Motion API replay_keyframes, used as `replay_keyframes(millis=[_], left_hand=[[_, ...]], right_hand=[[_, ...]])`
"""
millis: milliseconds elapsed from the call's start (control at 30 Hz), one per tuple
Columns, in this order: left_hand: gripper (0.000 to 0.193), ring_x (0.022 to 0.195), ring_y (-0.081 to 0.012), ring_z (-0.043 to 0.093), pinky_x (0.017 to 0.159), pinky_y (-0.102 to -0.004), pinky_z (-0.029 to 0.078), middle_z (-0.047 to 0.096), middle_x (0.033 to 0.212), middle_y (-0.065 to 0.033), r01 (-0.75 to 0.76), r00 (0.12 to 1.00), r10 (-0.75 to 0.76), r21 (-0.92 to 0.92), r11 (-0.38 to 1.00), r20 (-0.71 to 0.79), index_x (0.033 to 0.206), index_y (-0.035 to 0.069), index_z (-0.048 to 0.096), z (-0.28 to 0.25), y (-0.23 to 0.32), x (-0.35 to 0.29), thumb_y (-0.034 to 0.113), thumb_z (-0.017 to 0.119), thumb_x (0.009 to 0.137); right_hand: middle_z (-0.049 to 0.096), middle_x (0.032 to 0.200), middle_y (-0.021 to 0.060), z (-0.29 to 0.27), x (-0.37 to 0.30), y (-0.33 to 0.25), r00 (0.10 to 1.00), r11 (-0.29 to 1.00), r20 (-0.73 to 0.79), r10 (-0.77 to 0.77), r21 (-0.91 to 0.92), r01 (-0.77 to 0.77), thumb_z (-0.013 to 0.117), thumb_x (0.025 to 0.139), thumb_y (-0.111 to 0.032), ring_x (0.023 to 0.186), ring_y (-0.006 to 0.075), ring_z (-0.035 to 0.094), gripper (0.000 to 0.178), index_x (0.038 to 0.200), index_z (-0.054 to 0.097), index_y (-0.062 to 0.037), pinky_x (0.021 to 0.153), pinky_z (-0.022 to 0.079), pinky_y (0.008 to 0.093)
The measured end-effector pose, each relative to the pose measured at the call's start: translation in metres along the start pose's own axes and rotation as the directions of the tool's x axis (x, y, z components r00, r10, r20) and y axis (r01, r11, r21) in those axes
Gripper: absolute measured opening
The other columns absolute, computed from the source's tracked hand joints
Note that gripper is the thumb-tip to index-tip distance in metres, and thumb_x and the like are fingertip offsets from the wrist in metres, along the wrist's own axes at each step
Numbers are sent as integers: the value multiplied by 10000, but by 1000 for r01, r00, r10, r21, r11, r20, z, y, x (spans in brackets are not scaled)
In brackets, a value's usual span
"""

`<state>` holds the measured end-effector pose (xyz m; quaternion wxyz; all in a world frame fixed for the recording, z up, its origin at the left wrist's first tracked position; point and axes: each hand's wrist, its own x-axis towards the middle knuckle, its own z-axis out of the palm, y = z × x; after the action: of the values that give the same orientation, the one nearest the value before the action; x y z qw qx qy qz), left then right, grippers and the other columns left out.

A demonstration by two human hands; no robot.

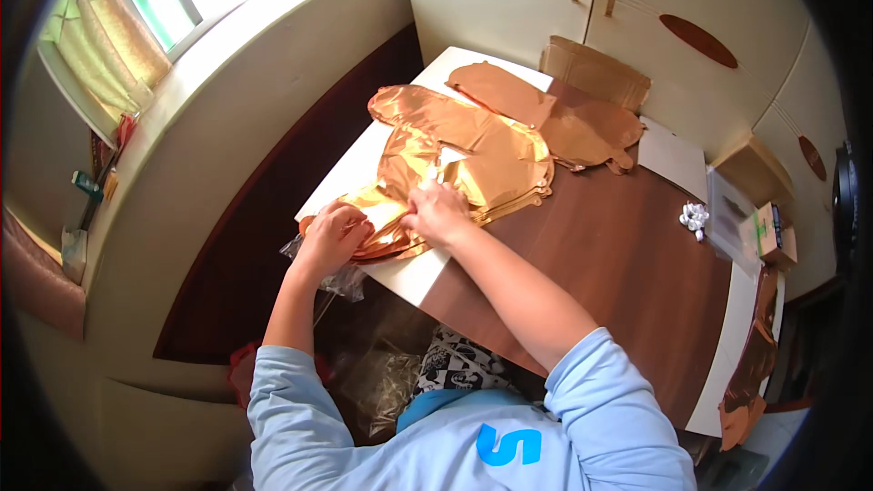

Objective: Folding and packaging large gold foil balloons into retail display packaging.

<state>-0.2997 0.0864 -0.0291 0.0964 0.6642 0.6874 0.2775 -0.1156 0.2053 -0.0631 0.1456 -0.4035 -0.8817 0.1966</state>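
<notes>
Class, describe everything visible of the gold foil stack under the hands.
The gold foil stack looks like flat, uninflated balloons: shiny, creased layers with curved outlines, several edges showing at the right. It lies spread on the table, its near end bunched. The left grip touches that bunched end; the right grip touches the foil further right.

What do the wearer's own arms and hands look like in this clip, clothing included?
The left hand and right hand show no gloves or wristbands. The left sleeve and right sleeve are loose, plain light blue and end around the elbows, leaving the forearms bare. They belong to a light blue shirt with a brighter blue printed mark.
</notes>
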Motion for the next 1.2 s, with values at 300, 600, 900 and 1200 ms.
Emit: replay_keyframes(millis=[300, 600, 900, 1200], left_hand=[[298, 981, -294, 657, 857, -388, 530, 650, 1057, -149, -40, 973, 15, -103, 994, -231, 1064, 10, 658, 2, 10, -9, 148, 737, 811], [104, 915, -242, 642, 898, -409, 478, 688, 874, -47, -365, 872, 429, 271, 891, -235, 854, 64, 727, -5, 15, 3, 97, 759, 760], [154, 869, -235, 629, 920, -360, 439, 675, 856, -35, -220, 971, 230, 123, 968, -69, 818, 72, 707, -22, 26, 23, 110, 802, 703], [261, 976, -271, 659, 854, -385, 534, 661, 968, -98, 31, 977, -10, 96, 995, -212, 998, 25, 688, -25, 25, 23, 74, 768, 755]], right_hand=[[706, 851, 142, -9, 14, 9, 994, 964, 39, 101, 244, -108, 660, 850, -274, 839, 317, 678, 201, 855, 709, -79, 782, 520, 435], [707, 986, 171, -25, 9, 16, 976, 893, 171, 137, 405, -196, 637, 881, -286, 956, 325, 677, 245, 955, 702, -61, 857, 521, 436], [659, 870, 109, -25, -13, -3, 821, 843, -195, -537, -94, 529, 534, 880, -131, 883, 304, 656, 149, 852, 663, -63, 828, 502, 435], [665, 776, 170, -29, 7, 8, 972, 919, -118, -202, 322, 230, 607, 781, -96, 754, 335, 659, 89, 776, 652, -19, 699, 515, 418]])
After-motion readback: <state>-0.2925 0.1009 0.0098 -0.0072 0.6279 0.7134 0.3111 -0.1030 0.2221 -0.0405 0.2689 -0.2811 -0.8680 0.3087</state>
